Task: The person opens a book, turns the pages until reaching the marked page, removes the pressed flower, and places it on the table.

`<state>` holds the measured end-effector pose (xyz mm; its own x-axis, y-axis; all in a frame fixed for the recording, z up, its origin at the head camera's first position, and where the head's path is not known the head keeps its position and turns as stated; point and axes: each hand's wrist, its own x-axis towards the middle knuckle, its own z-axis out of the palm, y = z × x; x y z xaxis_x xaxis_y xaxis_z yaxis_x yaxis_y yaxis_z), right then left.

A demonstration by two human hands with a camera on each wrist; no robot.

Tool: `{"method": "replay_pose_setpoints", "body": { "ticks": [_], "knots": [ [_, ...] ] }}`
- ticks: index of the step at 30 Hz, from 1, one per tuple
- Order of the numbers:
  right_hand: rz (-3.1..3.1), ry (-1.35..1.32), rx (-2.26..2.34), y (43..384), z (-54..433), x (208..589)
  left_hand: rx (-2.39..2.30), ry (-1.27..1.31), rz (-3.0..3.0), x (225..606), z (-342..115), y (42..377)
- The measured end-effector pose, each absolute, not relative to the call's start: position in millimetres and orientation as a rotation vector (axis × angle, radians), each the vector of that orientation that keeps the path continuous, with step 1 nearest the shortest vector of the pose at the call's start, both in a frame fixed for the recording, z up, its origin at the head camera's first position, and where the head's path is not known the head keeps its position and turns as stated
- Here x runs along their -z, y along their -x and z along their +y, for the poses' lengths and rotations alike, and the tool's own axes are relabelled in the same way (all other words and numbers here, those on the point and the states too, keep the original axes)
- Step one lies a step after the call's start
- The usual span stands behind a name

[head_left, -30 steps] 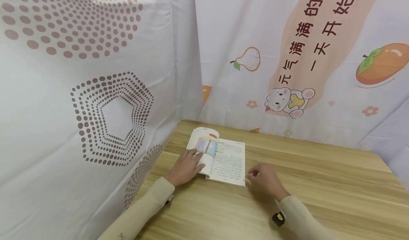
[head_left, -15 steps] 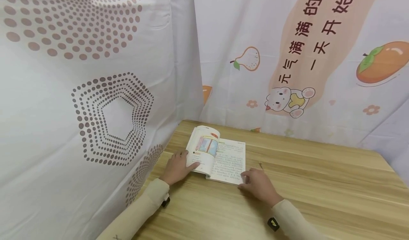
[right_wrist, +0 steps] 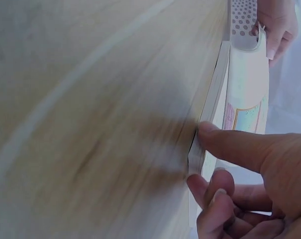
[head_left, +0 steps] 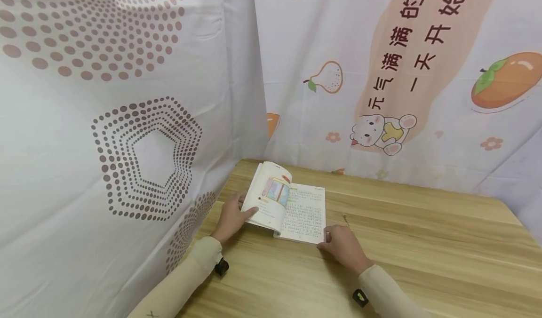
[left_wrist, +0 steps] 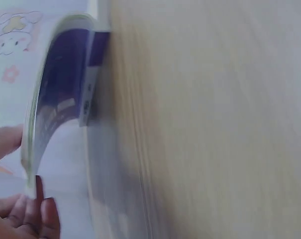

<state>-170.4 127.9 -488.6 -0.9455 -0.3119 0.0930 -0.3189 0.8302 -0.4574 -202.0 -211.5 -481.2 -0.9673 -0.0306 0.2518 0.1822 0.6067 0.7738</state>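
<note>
An open book (head_left: 302, 214) lies on the wooden table, its left half raised and curving up from the spine. The left-hand page carries a coloured window picture; printed text fills the right-hand one. My left hand (head_left: 230, 218) pinches the raised half at its outer edge, thumb on the page and fingers behind. In the left wrist view the dark purple cover (left_wrist: 65, 74) shows beneath the bent pages. My right hand (head_left: 345, 247) holds the book's lower right corner, the thumb (right_wrist: 230, 144) against its edge and the other fingers curled by the side.
The wooden table (head_left: 423, 242) extends to the right of the book. A white dotted cloth (head_left: 76, 167) hangs close on the left, and a printed curtain (head_left: 296, 120) with fruit and writing stands behind the table. Dark wrist devices (head_left: 221, 266) show below both sleeves.
My left hand has gone from resting on the left page to gripping its outer edge, and that half has risen. My right hand has moved left onto the book's lower right corner.
</note>
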Motion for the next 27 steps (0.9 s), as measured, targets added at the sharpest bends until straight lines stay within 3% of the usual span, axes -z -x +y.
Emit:
{"method": "replay_pose_setpoints", "body": {
  "ticks": [6,19,27],
  "knots": [
    [-2.998,-0.488,-0.736,168.3,129.4,487.7,1.461,0.079,-2.414,475.4,-201.4,198.0],
    [-2.982,-0.507,-0.745,169.5,132.6,489.9,1.677,0.309,-2.256,461.3,-140.9,196.6],
    [-2.957,-0.53,-0.785,171.6,135.3,492.7,1.241,0.673,-2.505,460.5,-102.6,200.2]
  ]
}}
